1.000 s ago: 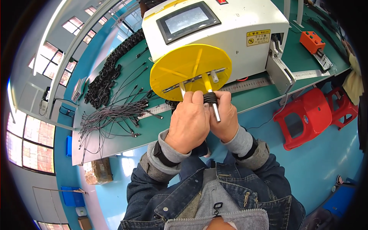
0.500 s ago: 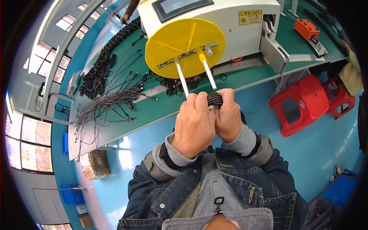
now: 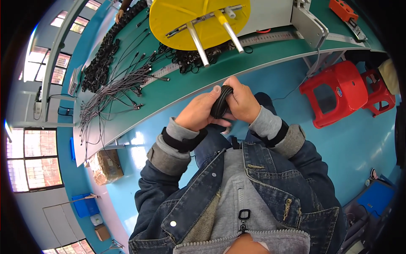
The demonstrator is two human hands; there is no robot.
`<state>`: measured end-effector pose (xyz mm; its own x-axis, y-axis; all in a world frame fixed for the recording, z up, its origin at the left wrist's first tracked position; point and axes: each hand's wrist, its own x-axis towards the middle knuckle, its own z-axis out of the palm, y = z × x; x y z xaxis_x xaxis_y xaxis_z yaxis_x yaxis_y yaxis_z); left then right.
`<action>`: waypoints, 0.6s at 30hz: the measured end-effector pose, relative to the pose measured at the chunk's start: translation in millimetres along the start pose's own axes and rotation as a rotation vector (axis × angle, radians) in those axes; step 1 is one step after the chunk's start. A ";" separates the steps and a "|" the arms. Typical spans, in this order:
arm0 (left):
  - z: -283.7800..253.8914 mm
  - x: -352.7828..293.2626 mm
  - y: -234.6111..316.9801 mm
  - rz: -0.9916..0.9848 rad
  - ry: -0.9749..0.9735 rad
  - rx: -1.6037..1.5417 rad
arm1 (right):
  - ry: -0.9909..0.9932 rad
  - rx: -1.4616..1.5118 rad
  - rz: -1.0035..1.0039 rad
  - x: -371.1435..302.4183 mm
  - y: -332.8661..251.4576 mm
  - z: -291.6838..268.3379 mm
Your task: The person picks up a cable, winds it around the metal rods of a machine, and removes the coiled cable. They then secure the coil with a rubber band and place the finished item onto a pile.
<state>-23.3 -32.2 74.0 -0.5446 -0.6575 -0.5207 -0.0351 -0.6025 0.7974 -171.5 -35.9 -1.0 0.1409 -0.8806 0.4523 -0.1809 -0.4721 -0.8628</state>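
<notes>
A blue bin (image 3: 86, 205) sits on the floor, out from the near left corner of the green tabletop (image 3: 169, 91). A row of black bundles (image 3: 101, 59) lies along the tabletop's left edge, running toward its far end, where a co-worker's hand (image 3: 119, 16) is near them. A taped box (image 3: 105, 166) is on the floor below the near left corner. Grey cables (image 3: 114, 93) spread loosely over that corner, some hanging past the near edge.

The yellow disc (image 3: 186, 25) stands above the middle of the tabletop, its two metal rods (image 3: 196, 44) pointing toward the near edge with nothing wound on them. In front of that edge, off the tabletop, the left hand (image 3: 198, 109) is partly closed, thumb pressed on the black coil (image 3: 222, 101) and fingers beneath. The coil is in the air between both hands, apart from the rods. The right hand (image 3: 244, 101) is curled closely about the coil's other side.

A steel ruler (image 3: 270, 37) lies along the near edge, beside the metal bracket (image 3: 311, 25). Past that edge, two red stools (image 3: 336, 91) stand on the floor. An orange box (image 3: 343, 10) lies toward the tabletop's right end.
</notes>
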 end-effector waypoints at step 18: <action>-24.0 44.7 -33.3 -0.066 -0.001 0.872 | -0.442 -0.416 0.146 -8.4 33.9 -2.2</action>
<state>-26.4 -52.4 16.8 -0.5195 -0.6332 -0.5737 -0.6946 -0.0782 0.7152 -181.0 -44.6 -33.5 0.4593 -0.8796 0.1239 -0.5802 -0.4027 -0.7080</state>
